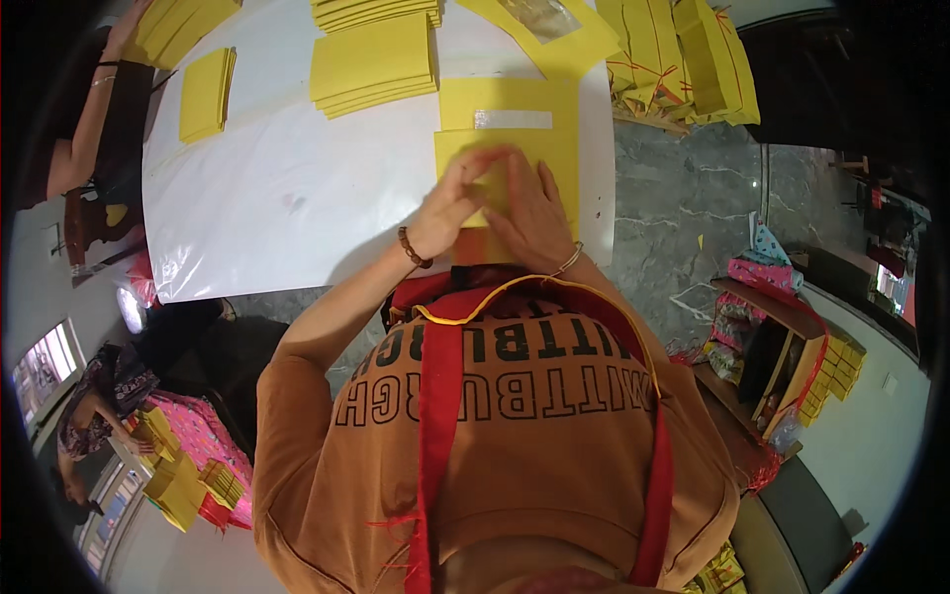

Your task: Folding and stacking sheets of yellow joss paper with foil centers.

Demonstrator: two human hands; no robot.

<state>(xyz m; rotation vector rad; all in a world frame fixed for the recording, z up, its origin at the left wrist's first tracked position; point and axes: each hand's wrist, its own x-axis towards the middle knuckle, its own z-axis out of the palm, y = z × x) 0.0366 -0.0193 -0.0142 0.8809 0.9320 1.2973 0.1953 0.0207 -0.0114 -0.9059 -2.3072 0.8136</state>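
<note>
Yellow paper (541, 145), beneath spread right grip (534, 223) and blurred left grip (447, 211), latter's hold unclear

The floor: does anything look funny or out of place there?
Maybe: a tiny yellow scrap lies on the floor, right of the table. It looks dropped, lying apart from the yellow stack.

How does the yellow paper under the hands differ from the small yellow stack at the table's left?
The yellow paper shows a pale strip; the small stack shows none. The left hand and right hand partly cover the paper; neither touches the stack. Both are yellow, on the white table.
</note>
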